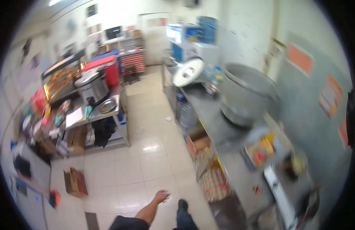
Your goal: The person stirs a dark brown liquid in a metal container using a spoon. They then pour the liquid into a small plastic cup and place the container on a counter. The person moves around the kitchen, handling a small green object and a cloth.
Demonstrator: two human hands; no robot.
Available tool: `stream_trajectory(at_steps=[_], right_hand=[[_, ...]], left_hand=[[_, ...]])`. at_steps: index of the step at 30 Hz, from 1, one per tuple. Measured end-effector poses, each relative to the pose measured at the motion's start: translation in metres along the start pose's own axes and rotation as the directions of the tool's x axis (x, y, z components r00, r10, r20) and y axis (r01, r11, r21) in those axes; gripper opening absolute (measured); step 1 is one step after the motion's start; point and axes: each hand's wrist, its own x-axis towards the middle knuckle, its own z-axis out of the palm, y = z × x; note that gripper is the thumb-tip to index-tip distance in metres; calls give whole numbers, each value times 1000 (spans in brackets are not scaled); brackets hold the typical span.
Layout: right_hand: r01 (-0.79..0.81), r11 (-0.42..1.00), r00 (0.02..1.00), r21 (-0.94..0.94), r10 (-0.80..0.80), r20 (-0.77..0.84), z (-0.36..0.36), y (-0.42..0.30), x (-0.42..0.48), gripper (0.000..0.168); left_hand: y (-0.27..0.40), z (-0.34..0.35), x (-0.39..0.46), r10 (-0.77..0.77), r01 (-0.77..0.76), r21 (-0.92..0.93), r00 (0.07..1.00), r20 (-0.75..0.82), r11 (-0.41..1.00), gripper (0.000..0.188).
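Observation:
My left hand (162, 196) hangs low over the tiled floor, its forearm coming from a dark sleeve. The fingers are curled around a small whitish thing (167, 198), too blurred to name. My right hand is out of view. One foot in a dark shoe (182, 204) steps forward just right of the left hand. Nearest on the right is a steel worktable (235, 161). On its lower level sit a stack of egg trays (213, 184) and an open cardboard box (199, 141).
A large metal pot (246, 95), a tray of colourful packets (261, 152) and a white round lid (189, 72) occupy the worktable. Across the aisle, a second table holds a rice cooker (92, 86) and red cooler (104, 67). A cardboard box (75, 182) stands on the floor.

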Motion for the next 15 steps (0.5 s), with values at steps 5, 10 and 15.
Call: stream_trajectory(at_steps=[5, 10, 15], right_hand=[[-44, 978, 974, -202, 87, 211, 50, -259, 78, 23], [121, 970, 950, -209, -52, 309, 121, -500, 175, 23], [188, 982, 887, -28, -157, 434, 192, -645, 348, 18]], left_hand=[[-106, -120, -29, -566, 609, -1, 737, -371, 793, 22], [-133, -170, -71, -782, 490, -803, 621, 50, 338, 13], [-45, -256, 86, -905, 551, -763, 413, -101, 337, 47]])
